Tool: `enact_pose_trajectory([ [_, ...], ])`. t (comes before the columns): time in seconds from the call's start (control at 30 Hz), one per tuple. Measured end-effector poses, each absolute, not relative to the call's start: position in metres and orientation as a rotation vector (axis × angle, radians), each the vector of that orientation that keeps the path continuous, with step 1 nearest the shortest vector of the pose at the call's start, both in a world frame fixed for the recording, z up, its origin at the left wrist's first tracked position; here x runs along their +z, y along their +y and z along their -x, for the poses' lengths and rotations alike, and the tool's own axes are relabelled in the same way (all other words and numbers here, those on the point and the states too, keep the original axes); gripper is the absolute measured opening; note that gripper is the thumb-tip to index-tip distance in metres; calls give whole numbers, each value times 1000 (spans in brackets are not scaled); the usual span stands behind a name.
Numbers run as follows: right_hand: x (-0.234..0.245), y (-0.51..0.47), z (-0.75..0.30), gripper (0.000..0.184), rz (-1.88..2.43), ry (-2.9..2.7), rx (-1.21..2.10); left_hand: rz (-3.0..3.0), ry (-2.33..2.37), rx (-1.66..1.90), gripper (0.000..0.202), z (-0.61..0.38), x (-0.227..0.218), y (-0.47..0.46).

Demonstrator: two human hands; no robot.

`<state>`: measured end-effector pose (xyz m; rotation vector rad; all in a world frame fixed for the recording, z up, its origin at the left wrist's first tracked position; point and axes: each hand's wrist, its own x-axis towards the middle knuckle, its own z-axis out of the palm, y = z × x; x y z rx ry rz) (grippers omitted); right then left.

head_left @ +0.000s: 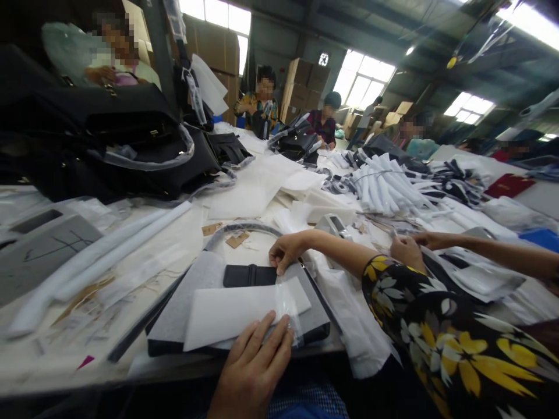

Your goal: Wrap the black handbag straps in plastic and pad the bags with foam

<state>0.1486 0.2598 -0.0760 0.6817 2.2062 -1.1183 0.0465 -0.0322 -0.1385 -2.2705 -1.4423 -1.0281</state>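
A black handbag [323, 330] lies flat before me, its wrapped handle [238, 226] toward the far side. Grey-white tissue paper [174, 308] covers much of its front. Across it runs a black strap flap [238, 276], and a folded white foam sheet [231, 311] lies below. A clear plastic strip [288, 305] crosses the foam sheet's right part. My left hand [257, 364] rests flat, fingers stretched over the foam sheet and the strip's lower part. My right hand [287, 251] is closed in a pinch at the strip's upper end, beside the flap's right end.
Black bags [144, 139] are piled at the left, near a grey box [48, 250] and white foam rolls [109, 256]. Brown tags [237, 239] lie beyond the handbag. A co-worker's hands [408, 250] work close at my right. Bundled white-wrapped handles [384, 183] lie farther back.
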Motion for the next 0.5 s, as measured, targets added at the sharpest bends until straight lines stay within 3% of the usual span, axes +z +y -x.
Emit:
enact_pose_trajectory([
  [0.17,-66,249,-153,35,-817,2328,-1099,2273,-1442,-996,41,-45,-140,-32],
  [0.33,-69,219,-173,62,-905,2494,-1071,2234,-1399,-1086,40,-47,-141,-30],
  [0.5,-74,207,-179,47,-931,2575,-1091,2259,-1472,-1062,42,-48,-139,-32],
])
